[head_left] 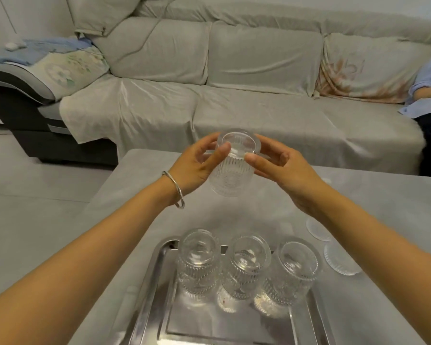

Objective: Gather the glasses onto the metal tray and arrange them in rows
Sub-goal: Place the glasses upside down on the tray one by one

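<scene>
Hands [237,168] hold one glass [232,165]; three glasses [244,267] trayed

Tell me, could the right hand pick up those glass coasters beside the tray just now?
Probably not yet: the right hand and left hand together hold a glass in the air. The coasters lie uncovered below the right forearm.

Both hands hold one ribbed glass [232,168] above the grey table [383,200], the left hand [197,168] on its left side and the right hand [281,168] on its right, with the glass tilted so its rim faces the camera. Three ribbed glasses stand in a row on the metal tray [157,290]: left glass [198,262], middle glass [245,267], right glass [292,272]. Two clear ribbed coasters [341,260] lie on the table just right of the tray.
</scene>
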Tool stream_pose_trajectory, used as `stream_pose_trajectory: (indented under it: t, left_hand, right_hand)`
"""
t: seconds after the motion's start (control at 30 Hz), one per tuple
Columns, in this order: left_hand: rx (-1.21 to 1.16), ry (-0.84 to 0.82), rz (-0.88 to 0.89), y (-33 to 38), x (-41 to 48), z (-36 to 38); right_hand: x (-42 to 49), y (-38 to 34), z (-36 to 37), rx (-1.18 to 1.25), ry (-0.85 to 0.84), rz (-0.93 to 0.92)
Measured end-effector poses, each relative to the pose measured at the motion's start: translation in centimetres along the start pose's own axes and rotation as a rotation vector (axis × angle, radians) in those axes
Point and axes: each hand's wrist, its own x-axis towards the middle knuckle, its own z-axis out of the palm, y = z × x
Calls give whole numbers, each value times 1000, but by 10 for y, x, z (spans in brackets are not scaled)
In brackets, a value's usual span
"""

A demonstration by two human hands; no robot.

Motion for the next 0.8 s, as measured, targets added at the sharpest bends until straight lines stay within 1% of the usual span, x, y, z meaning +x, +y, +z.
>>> stream_pose_trajectory:
  t: [0.17, 0.33, 0.53, 0.63, 0.8]
  left_hand:
    - [-8, 22, 54, 41, -55, -10]
    - [-39, 38, 28, 47, -115, -10]
    - [-35, 45, -71, 24, -171, -2]
    - [-42, 52, -91, 10, -197, 6]
    - [-51, 18, -152, -16, -222, 13]
  right_hand:
    - [-42, -41, 26, 30, -10, -40]
    - [-87, -48, 56, 44, -19, -19]
    - [-135, -28, 82, 56, -30, 69]
    - [-154, -8, 94, 57, -31, 119]
    - [-171, 21, 108, 36, -52, 202]
